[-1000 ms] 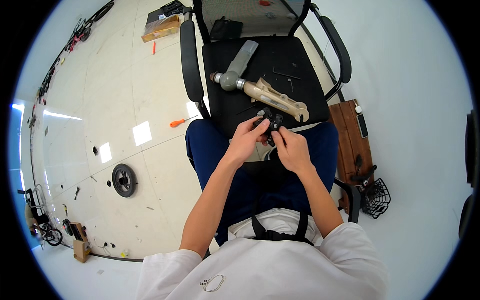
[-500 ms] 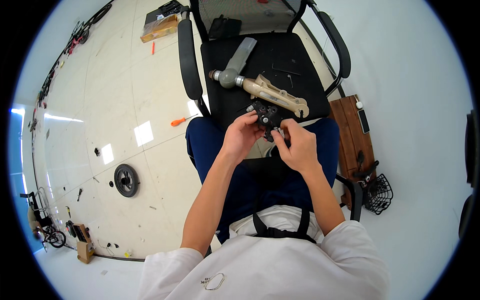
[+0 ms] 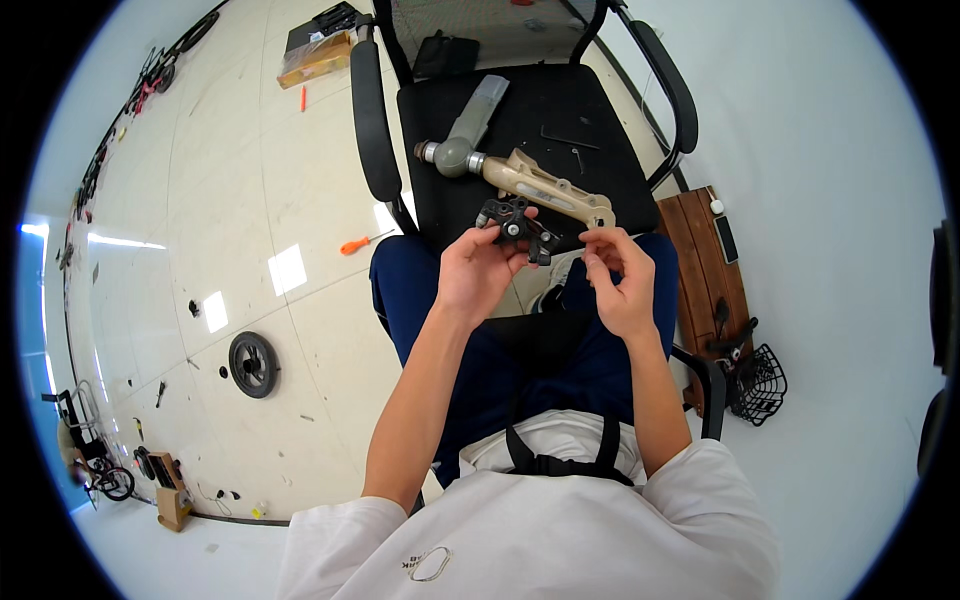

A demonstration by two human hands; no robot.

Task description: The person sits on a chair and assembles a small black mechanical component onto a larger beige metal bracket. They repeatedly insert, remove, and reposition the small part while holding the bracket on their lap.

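Observation:
My left hand (image 3: 475, 275) grips a black brake caliper (image 3: 515, 228) with a round silver bolt on its face, holding it over my lap at the chair's front edge. To its right, apart from the caliper, my right hand (image 3: 622, 280) has thumb and forefinger pinched together. Whatever is in that pinch is too small to make out. Just beyond both hands, a beige metal bike frame part (image 3: 545, 185) with a grey round joint and flat grey arm lies across the seat of the black chair (image 3: 425, 205).
Two thin hex keys (image 3: 570, 142) lie on the seat behind the frame part. An orange-handled screwdriver (image 3: 355, 245) and a small black wheel (image 3: 253, 363) are on the tiled floor at left. At right, a brown wooden board (image 3: 690, 240) carries a phone; a black wire basket (image 3: 762, 385) stands near its end.
My right hand has come off the caliper and moved right, fingers pinched. The caliper, still in my left hand, has shifted slightly left and turned.

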